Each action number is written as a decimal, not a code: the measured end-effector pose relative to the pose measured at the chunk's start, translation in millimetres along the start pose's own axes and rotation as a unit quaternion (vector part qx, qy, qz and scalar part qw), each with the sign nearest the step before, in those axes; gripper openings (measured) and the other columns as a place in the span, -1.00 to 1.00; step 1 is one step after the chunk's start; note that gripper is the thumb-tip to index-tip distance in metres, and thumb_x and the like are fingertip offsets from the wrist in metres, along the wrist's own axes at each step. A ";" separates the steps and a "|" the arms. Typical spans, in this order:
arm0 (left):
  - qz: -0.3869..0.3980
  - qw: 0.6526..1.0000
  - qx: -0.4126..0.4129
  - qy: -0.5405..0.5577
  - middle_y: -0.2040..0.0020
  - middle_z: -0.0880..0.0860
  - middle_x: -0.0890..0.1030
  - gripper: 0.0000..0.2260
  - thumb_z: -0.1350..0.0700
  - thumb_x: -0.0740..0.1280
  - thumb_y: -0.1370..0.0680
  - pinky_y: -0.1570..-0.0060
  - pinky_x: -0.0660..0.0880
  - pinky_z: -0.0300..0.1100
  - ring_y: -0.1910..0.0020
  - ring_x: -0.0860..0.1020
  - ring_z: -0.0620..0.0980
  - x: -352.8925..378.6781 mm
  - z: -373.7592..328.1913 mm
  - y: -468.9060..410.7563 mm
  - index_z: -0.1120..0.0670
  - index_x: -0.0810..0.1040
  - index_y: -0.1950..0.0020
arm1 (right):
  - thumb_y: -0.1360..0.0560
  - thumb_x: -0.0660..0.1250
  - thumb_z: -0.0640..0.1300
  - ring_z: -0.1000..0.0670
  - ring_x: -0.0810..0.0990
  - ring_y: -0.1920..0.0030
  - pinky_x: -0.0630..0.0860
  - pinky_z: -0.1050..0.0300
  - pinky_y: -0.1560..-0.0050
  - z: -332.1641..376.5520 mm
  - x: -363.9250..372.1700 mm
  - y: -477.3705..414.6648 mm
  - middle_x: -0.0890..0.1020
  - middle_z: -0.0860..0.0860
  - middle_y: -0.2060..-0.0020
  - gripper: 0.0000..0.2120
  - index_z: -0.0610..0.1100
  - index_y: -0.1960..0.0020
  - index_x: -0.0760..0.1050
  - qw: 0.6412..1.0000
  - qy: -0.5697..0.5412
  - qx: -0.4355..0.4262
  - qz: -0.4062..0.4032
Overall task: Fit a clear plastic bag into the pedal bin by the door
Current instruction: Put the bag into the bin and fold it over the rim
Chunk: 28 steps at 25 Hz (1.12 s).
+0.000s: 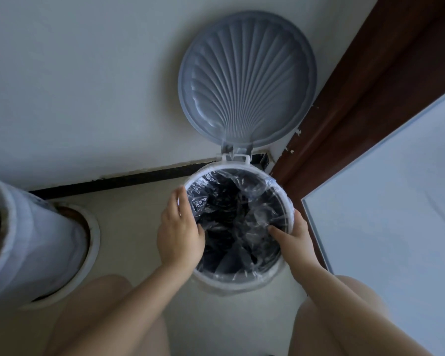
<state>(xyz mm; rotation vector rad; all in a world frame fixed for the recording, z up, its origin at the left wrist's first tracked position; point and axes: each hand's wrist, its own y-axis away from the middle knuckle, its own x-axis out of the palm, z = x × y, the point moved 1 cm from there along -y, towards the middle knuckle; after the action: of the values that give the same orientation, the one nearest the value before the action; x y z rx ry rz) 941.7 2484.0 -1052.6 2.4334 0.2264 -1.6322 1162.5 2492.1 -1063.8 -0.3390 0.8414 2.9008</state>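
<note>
- The pedal bin stands on the floor against the wall, just beside the brown door frame. Its white rim faces up at me and its dark inside shows through the plastic.
- The grey shell-ribbed lid stands fully up on its hinge behind the rim, leaning toward the wall and leaving the mouth free.
- To the left, well apart from the bin, a tall white planter sits in a saucer; something dark and leafy shows at its top edge, too cut off to name.
- The clear plastic bag is already in the bin. Its edge looks folded over the rim at the far and right sides, and the rest hangs crumpled inside. I can see nothing in it but creases.
- The step in hand, as I judge it, is the last seating of the bag: the fitting is nearly done.
- The left hand lies over the near-left rim, fingers pressed together and flat along the edge, thumb hooked just inside against the film.
- The right hand grips the right rim, thumb reaching inside on the plastic. Its other fingers go down the outside, so I cannot tell how they sit.
- Next, I would think, the film wants drawing evenly over the near rim, then the bag pushing down and the lid lowering.
</note>
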 end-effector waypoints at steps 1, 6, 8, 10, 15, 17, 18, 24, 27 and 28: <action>0.007 0.999 0.004 -0.031 -0.43 0.20 0.29 -0.23 0.22 0.44 -0.37 0.06 0.54 0.03 -0.16 0.45 0.21 0.3 -0.4 0.9 0.20 0.11 -0.48 | -0.43 0.38 -0.17 -0.08 0.36 -0.29 0.38 -0.17 -0.31 0.4 -0.1 -0.2 0.33 0.05 -0.28 -0.45 0.21 -0.31 0.31 0.999 0.039 -0.005 -0.010; 0.015 0.998 0.008 -0.064 -0.50 0.20 0.16 -0.13 -0.06 0.39 -0.39 -0.26 0.36 0.07 -0.39 0.26 0.22 -4.6 0.5 -0.5 0.15 -0.05 -0.52 | -0.38 0.43 0.04 -0.15 0.11 -0.43 0.17 -0.31 -0.40 14.7 -6.9 3.4 0.19 0.00 -0.41 -0.30 0.24 -0.41 0.16 0.989 0.149 0.001 -0.004; -0.040 0.997 0.029 -0.054 -0.52 0.20 0.12 -0.19 -0.16 0.28 -0.40 -0.38 0.15 0.17 -0.47 0.10 0.25 -14.5 1.0 0.4 0.09 -0.02 -0.53 | -0.36 0.40 0.20 -0.13 0.10 -0.47 0.12 -0.35 -0.41 18.2 -14.0 6.3 0.14 0.02 -0.48 -0.21 0.24 -0.46 0.05 0.991 0.132 0.012 -0.001; -0.108 0.989 0.086 -0.060 -0.50 0.17 0.20 -0.30 -0.13 0.22 -0.41 -0.40 0.07 0.18 -0.48 0.09 0.24 -23.1 0.1 3.5 0.09 0.14 -0.50 | -0.42 0.28 0.27 -0.07 0.11 -0.48 0.04 -0.27 -0.43 22.8 -21.4 11.9 0.17 0.04 -0.50 -0.26 0.23 -0.47 -0.01 0.974 0.210 -0.050 -0.070; 0.139 0.949 0.282 -0.035 -0.28 0.00 0.52 -0.58 -0.11 0.15 -0.50 -0.26 0.37 0.00 -0.24 0.47 0.06 -14.8 -20.2 10.8 -0.01 0.43 -0.32 | -0.43 0.26 -0.04 -0.07 0.32 -0.42 0.16 -0.09 -0.41 37.5 8.1 29.4 0.47 -0.02 -0.35 -0.54 0.01 -0.34 0.41 0.736 0.517 -0.436 -0.026; 0.275 0.913 0.286 -0.098 -0.16 0.02 0.59 -0.59 -0.18 0.04 -0.52 -0.08 0.46 0.01 -0.12 0.54 0.11 -3.9 -24.6 10.3 -0.04 0.50 -0.20 | -0.47 0.16 0.04 -0.11 0.21 -0.47 -0.25 -0.06 -0.47 34.4 30.2 29.9 0.39 -0.08 -0.41 -0.53 -0.03 -0.35 0.39 0.654 0.638 -0.399 0.077; 0.317 0.896 0.275 -0.146 -0.13 0.06 0.61 -0.55 -0.21 -0.01 -0.53 -0.06 0.44 0.03 -0.11 0.54 0.15 0.6 -25.4 8.7 -0.03 0.52 -0.16 | -0.50 0.10 0.10 -0.12 0.11 -0.50 -0.40 -0.08 -0.42 31.0 35.8 25.8 0.31 -0.10 -0.45 -0.47 -0.05 -0.42 0.29 0.636 0.681 -0.351 0.094; 0.468 0.842 0.164 -0.214 -0.43 0.04 0.39 -0.38 -0.37 -0.12 -0.47 -0.28 0.25 0.05 -0.39 0.32 0.13 11.6 -36.5 -0.1 -0.14 0.30 -0.41 | -0.45 -0.04 0.35 -0.19 -0.13 -0.52 -0.52 -0.20 -0.34 30.6 39.4 0.8 0.12 -0.10 -0.53 -0.26 0.03 -0.52 -0.04 0.545 0.803 -0.214 0.109; 0.311 0.905 0.232 -0.172 -0.21 0.08 0.57 -0.51 -0.27 0.04 -0.49 -0.16 0.33 0.02 -0.19 0.49 0.15 -3.7 -38.3 1.4 -0.01 0.47 -0.22 | -0.48 0.08 0.22 -0.18 0.20 -0.45 -0.33 -0.18 -0.45 35.0 36.0 7.1 0.43 -0.10 -0.35 -0.46 0.00 -0.37 0.36 0.625 0.725 -0.267 0.109; 0.193 0.935 0.264 -0.139 -0.15 0.06 0.59 -0.60 -0.19 0.10 -0.50 -0.18 0.31 0.02 -0.16 0.51 0.13 -9.4 -34.3 1.5 0.01 0.51 -0.16 | -0.48 0.14 0.14 -0.18 0.34 -0.36 -0.16 -0.17 -0.47 36.0 31.6 10.7 0.50 -0.09 -0.26 -0.57 -0.02 -0.26 0.47 0.672 0.659 -0.325 0.089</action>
<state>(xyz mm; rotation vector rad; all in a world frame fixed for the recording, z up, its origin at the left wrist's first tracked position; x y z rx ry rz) 969.2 2491.0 -1031.1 2.3165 -0.7780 -1.9914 1123.5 2503.6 -1036.3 -2.6616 -0.3064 2.5322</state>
